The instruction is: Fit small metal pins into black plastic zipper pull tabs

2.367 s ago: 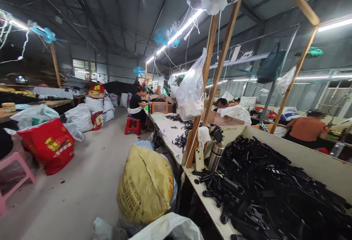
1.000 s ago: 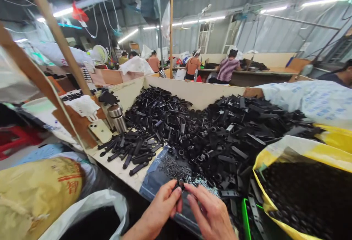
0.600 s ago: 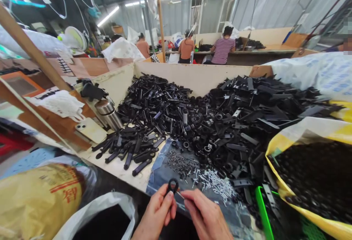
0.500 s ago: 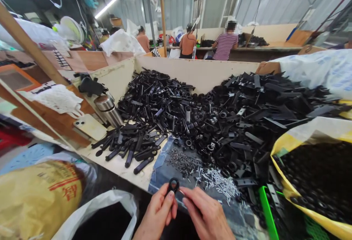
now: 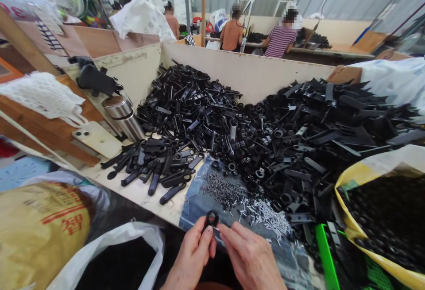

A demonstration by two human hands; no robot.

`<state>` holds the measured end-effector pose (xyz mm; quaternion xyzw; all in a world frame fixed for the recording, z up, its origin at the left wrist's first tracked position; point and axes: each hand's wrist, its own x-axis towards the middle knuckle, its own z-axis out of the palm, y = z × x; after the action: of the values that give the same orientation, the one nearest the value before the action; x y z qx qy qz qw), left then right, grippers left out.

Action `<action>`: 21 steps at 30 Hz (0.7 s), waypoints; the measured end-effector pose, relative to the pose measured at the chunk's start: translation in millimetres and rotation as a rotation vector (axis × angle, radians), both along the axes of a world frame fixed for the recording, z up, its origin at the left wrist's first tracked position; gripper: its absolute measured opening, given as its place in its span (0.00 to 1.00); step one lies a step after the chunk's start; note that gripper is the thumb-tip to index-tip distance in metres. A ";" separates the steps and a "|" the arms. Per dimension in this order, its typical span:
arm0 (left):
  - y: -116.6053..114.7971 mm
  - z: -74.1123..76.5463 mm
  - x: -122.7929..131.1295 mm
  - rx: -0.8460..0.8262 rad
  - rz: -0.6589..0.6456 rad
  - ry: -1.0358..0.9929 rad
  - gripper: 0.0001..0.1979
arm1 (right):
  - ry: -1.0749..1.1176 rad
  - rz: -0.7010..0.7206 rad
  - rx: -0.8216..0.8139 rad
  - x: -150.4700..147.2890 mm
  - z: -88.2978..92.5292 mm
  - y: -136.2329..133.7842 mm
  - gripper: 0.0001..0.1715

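Observation:
Pinched between the thumb and fingers of my left hand (image 5: 194,250) is a black ring-ended part (image 5: 211,217), its round opening facing me. My right hand (image 5: 249,250) is closed in a pinch right beside the ring, holding a small pin (image 5: 216,229) against its side; the pin is mostly hidden by the fingertips. Both hands are just off the table's front edge. Beyond them, a dark cloth (image 5: 195,203) bears a heap of small dark screws (image 5: 221,189) and a heap of silvery pins (image 5: 267,217).
Black handle-like parts (image 5: 156,166) lie at left, with a large pile of black parts (image 5: 199,104) behind. A steel flask (image 5: 121,115) and a phone (image 5: 98,139) stand left. Sacks (image 5: 345,179) and a green basket (image 5: 325,254) flank me; people (image 5: 280,42) sit beyond.
The view has tilted down and shifted slightly. Both hands keep their grips on the ring-ended part and the pin, with only slight movement of the fingers.

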<state>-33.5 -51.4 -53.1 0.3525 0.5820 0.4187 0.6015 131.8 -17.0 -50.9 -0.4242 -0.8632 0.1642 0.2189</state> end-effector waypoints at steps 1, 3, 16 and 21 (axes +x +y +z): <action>0.4 -0.3 0.5 -0.005 0.003 -0.005 0.29 | -0.006 -0.001 0.002 0.2 -2.0 -0.6 0.29; 0.7 -1.9 1.2 -0.008 0.001 -0.015 0.28 | -0.007 -0.004 0.014 0.4 -4.2 -1.6 0.28; -0.5 -11.2 7.2 -0.058 0.061 -0.022 0.25 | -0.187 -0.017 0.058 -3.5 -14.7 -2.6 0.19; -1.1 -24.0 12.9 -0.113 0.216 -0.093 0.24 | -0.289 0.009 0.198 -10.8 -10.7 -1.2 0.22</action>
<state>-20.6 -52.5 -77.1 0.2335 0.6105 0.4636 0.5982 121.0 -18.2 -61.5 -0.4160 -0.8995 0.0169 0.1325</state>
